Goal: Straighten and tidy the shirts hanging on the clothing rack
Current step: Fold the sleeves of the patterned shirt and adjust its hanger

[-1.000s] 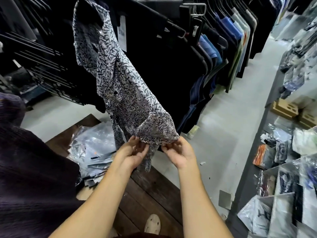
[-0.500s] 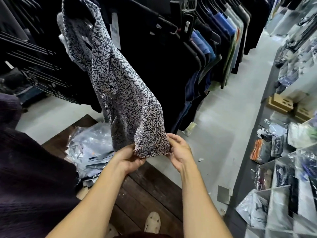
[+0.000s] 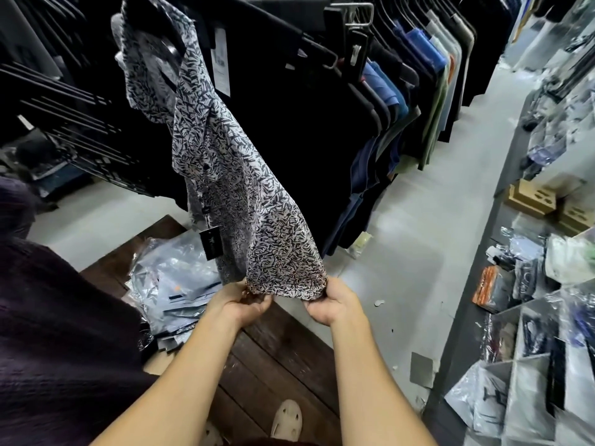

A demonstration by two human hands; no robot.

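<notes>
Head view showed the patterned shirt (image 3: 225,175) hanging at the near end of the clothing rack (image 3: 351,14), its top on a hanger at upper left and its cloth drawn down and outward toward the person. The left hand (image 3: 244,304) and right hand (image 3: 331,304) each pinched a corner of the cloth's free edge, fingers curled round it.

Compared with a second before, the hands had moved apart. The edge, which had been bunched between the fingertips, now lay stretched flat and taut between them. A black hang tag (image 3: 209,241) had also come into sight against the shirt's inner side.

Judging from this, the crumple was being pulled out, and the shirt had yet to be let fall straight beside the dark shirts (image 3: 289,140) behind it.
</notes>
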